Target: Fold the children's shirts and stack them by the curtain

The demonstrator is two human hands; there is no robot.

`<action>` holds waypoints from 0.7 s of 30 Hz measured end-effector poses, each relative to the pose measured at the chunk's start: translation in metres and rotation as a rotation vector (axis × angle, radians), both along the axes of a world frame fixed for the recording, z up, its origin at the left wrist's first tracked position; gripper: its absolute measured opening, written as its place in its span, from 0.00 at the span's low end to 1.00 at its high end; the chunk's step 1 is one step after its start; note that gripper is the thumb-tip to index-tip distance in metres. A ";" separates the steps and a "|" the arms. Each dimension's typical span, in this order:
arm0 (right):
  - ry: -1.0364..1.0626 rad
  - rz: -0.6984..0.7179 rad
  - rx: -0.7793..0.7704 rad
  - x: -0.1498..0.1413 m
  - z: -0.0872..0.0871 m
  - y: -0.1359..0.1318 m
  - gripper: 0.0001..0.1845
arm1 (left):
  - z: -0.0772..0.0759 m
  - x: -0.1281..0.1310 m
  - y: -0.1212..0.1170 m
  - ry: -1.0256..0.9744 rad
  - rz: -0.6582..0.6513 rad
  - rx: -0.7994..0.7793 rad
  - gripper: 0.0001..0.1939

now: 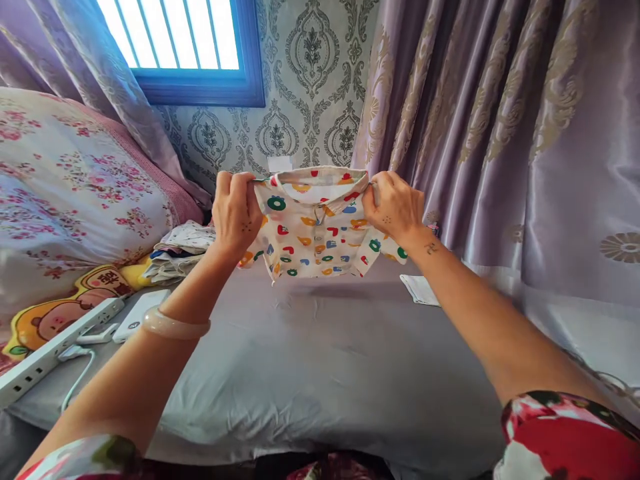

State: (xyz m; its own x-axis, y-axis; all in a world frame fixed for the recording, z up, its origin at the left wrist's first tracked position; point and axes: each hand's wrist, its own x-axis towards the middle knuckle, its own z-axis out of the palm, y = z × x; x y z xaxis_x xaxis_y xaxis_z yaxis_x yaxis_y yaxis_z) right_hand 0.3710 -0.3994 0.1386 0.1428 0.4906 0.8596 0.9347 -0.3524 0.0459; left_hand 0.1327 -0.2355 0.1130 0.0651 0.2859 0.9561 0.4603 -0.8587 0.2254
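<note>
A small white child's shirt (316,230) with a collar and a print of coloured hearts and rings hangs in the air above the grey bed sheet (320,360). My left hand (235,210) is closed on the shirt's left shoulder. On the other shoulder, my right hand (395,207) pinches the fabric. The shirt faces me, stretched flat between both hands, its hem just above the sheet. A pale bangle (175,325) sits on my left wrist.
A pile of folded clothes (180,250) lies at the left behind my left hand. A white power strip (55,343) with a charger and cable lies at the left edge, beside flowered pillows (75,193). A small white cloth (420,290) lies at the right near purple curtains (525,147).
</note>
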 end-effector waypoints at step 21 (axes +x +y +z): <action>0.396 0.022 -0.469 0.022 0.028 0.038 0.17 | 0.035 0.010 0.054 0.419 -0.073 -0.430 0.14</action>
